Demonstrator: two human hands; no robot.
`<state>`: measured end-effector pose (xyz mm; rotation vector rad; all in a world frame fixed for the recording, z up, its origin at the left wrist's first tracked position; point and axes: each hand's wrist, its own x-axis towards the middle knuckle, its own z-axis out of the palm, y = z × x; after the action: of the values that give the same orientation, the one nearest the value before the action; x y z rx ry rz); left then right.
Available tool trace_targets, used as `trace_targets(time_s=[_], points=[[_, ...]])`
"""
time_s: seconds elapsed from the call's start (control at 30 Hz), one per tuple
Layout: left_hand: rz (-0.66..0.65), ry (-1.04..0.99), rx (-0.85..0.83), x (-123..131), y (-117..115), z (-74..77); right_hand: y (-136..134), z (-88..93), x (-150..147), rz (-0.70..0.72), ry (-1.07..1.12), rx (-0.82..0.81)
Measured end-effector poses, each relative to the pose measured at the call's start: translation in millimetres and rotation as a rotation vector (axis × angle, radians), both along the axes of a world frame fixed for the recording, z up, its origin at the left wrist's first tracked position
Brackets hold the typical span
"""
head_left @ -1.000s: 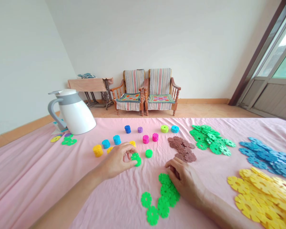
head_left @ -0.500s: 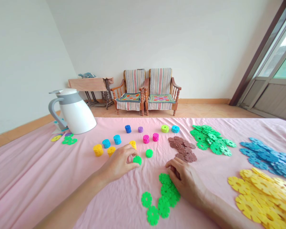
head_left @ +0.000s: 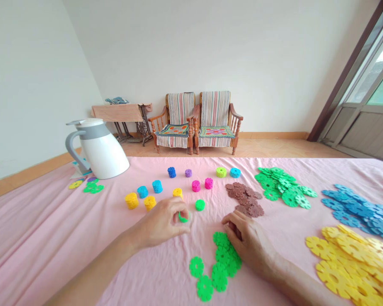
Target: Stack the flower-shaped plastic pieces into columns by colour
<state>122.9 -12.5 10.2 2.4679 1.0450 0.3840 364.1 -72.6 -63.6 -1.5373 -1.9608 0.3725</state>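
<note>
My left hand is at a small stack of green notched plastic discs on the pink cloth. Its index finger curls over the stack and partly hides it, while the thumb lies apart below. Another short green stack stands just to the right. My right hand rests on the cloth with its fingers loosely curled, and I see nothing in it. Under and beside its thumb lies a loose spread of green flower-shaped discs. A brown disc pile lies just beyond its fingertips.
Short stacks stand farther back, among them yellow, blue and pink ones. Larger piles of green, blue and yellow discs spread along the right. A white jug stands at back left.
My left thumb has drawn down away from the green stack, and the index finger now covers more of it. My right hand has stayed in place.
</note>
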Motion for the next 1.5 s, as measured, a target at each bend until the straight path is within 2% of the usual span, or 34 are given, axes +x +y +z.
trace_targets(time_s=[0.07,0.13,0.27,0.5,0.67,0.83,0.97,1.17,1.5], points=[[-0.181,0.062,-0.138,4,-9,5.9,0,-1.0,0,-0.001,0.004,0.002],[-0.309,0.112,-0.203,8,-19,8.6,1,-2.4,0,-0.003,0.008,0.002],[-0.383,0.168,-0.175,16,-30,5.5,1,-3.7,0,-0.004,0.011,-0.001],[-0.343,0.169,-0.174,19,-34,0.0,0,0.5,-1,0.005,0.007,-0.007],[-0.306,0.140,-0.136,20,-32,2.3,0,-1.1,-1,-0.001,0.006,-0.005],[-0.109,0.012,-0.008,22,-11,8.8,1,-5.9,0,-0.010,0.018,0.009],[0.008,-0.007,0.112,30,15,6.0,1,-7.5,0,-0.006,0.021,0.013],[0.045,0.029,0.156,44,40,-3.6,3,-8.5,0,-0.005,0.017,0.040],[0.046,0.071,0.159,50,46,-13.5,1,-7.4,-1,-0.004,0.015,0.021]])
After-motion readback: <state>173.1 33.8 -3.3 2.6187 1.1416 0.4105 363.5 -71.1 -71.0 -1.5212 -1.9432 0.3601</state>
